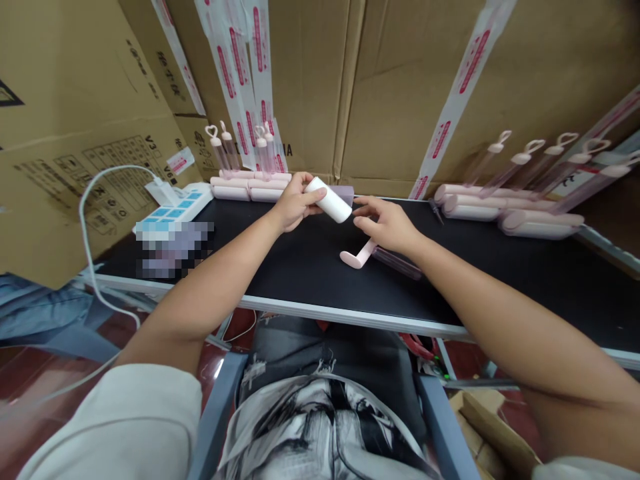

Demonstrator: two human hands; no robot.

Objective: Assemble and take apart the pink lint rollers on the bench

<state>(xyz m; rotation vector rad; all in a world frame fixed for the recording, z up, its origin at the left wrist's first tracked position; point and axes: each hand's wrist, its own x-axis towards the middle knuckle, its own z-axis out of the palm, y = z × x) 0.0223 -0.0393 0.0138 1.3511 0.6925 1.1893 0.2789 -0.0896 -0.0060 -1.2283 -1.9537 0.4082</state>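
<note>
Near the middle of the black tabletop (300,273), my left hand (295,203) is closed around a smooth white cylinder (330,202), which tilts down to the right. Just right of the cylinder's lower end is my right hand (384,223), its fingers bent but apart, with nothing visible in them. Beneath that hand lies a pale pink bent piece (357,259) with a rounded end. Beside it rests a translucent purplish tube (397,263), partly covered by my right wrist. Behind the cylinder a translucent purplish part (345,193) shows; what it belongs to is hidden.
Pink cylindrical units with clear tubes and heart-shaped loops stand in a left group (250,187) and a right group (505,207). A white power strip (175,210) with a cable lies at left. Cardboard (320,87) walls the back. The table's metal edge (340,317) faces me.
</note>
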